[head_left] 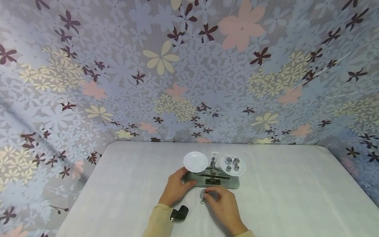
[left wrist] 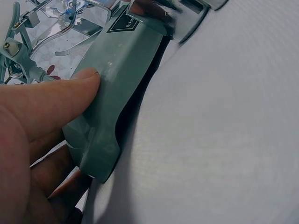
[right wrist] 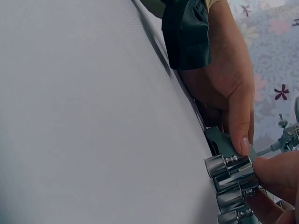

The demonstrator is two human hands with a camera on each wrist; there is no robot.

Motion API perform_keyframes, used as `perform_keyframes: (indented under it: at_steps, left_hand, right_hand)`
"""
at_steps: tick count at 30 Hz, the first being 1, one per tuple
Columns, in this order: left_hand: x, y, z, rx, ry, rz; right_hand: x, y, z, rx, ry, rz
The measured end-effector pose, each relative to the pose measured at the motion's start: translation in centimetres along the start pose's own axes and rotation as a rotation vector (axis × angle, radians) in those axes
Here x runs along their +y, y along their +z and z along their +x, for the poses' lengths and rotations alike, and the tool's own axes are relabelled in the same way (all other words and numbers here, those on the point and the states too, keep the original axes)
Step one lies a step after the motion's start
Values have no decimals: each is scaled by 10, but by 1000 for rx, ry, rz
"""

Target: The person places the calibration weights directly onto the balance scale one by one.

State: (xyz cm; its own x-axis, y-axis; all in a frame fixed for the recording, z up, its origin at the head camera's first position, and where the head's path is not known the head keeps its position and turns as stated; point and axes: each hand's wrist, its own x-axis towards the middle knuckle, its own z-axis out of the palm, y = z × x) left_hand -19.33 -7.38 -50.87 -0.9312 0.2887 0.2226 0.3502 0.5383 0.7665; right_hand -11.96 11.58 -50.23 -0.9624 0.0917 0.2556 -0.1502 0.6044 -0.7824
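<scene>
Left hand [head_left: 175, 189]: thumb and curled fingers grip the near-left end of the grey-green metal balance scale [head_left: 214, 179]. Right hand [head_left: 223, 205]: fingertips pinch shiny chrome cylindrical weights [right wrist: 230, 179] just in front of the scale's base. Beyond the fingers: empty round white pan [head_left: 195, 161]; second white pan [head_left: 232, 165] carrying four small chrome weights [head_left: 232, 164]. All stands on the white cloth-covered table [head_left: 296, 197].

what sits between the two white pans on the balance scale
In the head view, the scale's upright centre post with its pointer stands between the empty left pan and the right pan carrying four metal weights.
</scene>
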Motion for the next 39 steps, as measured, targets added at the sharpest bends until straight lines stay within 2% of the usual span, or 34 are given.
perform_keyframes:
  at_steps: [11, 20, 26, 39]
  left_hand:
    - [0, 1, 0, 8, 7, 3]
    - [0, 2, 1, 15, 5, 1]
    - [-1, 3, 0, 14, -13, 2]
    - [-1, 3, 1, 10, -15, 3]
  right_hand:
    - [-1, 1, 1, -18, -13, -25]
    - [-2, 0, 0, -15, -26, -3]
    - [-3, 1, 0, -15, -1, -4]
    - [-7, -1, -1, 33, -10, 23]
